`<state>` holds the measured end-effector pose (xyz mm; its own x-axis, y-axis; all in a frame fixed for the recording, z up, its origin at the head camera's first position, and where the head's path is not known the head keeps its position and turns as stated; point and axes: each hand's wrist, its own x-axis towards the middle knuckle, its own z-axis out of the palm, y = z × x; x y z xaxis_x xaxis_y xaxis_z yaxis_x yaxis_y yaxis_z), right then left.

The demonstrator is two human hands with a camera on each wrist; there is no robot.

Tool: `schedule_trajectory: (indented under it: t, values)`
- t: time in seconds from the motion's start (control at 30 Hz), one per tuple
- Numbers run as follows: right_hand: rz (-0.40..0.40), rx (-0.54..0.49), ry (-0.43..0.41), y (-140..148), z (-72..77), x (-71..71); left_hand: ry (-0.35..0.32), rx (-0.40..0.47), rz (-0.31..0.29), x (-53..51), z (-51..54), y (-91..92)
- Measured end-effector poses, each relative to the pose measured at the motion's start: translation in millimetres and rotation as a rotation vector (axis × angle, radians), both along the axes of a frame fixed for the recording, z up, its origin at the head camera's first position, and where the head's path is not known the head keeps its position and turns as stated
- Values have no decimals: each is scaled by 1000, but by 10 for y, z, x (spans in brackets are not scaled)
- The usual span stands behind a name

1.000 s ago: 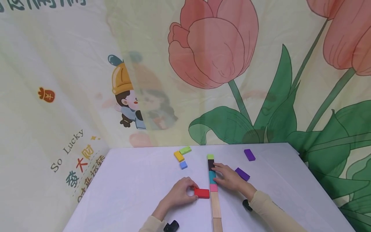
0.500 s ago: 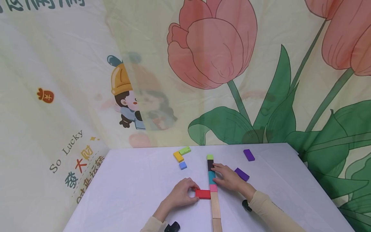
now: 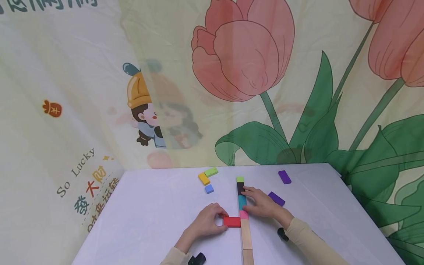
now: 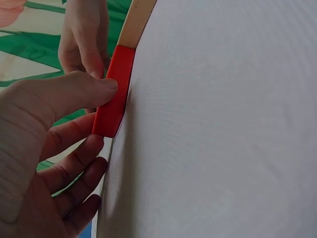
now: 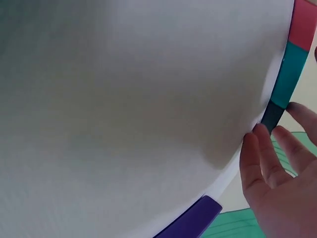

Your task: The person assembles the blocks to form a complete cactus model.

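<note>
- The left hand [image 3: 207, 221] has the red block [image 3: 232, 222] pinched between thumb and fingertips at its left end; the left wrist view adds what the head view hides, the thumb lying along the block's side and the lower fingers loosely bent, off it.
- The red block lies on the white table [image 3: 149, 213], crosswise to the row, its right end meeting the left side of the upper wooden block [image 3: 246, 235], just below the pink block [image 3: 244, 215].
- The right hand [image 3: 260, 203] is spread and relaxed, gripping nothing, its fingertips at the right side of the black block [image 3: 240, 188] and the thumb low beside the teal block [image 3: 242, 202].
- The right wrist view brings out those fingertips low against the row, near the table surface.
- Only the head view takes in the row's far end, the green end block [image 3: 240, 179], and the lower wooden block [image 3: 248, 257] running off the bottom of the picture.
- Near the table's far edge, left of the row, sit the yellow block [image 3: 204, 179], the loose green block [image 3: 211, 172] and the blue block [image 3: 209, 189].
- On the right, the near purple block [image 3: 276, 199] lies just beyond the right hand, leaving it little room there; the far purple block [image 3: 284, 177] sits closer to the far edge.
- A broad stretch of tabletop lies between the left hand and the table's left edge.
</note>
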<state>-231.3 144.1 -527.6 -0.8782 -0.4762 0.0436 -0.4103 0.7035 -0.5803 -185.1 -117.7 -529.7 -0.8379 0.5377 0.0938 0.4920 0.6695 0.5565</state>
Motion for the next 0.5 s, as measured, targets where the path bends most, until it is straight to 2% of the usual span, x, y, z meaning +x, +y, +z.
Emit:
schedule_trajectory:
  t: [0.2, 0.5]
  values:
    - [34, -15, -54, 57, -7, -38, -7, 9, 1, -5, -8, -1]
    - [55, -25, -70, 74, 9, -49, -11, 10, 2, -13, -19, -12]
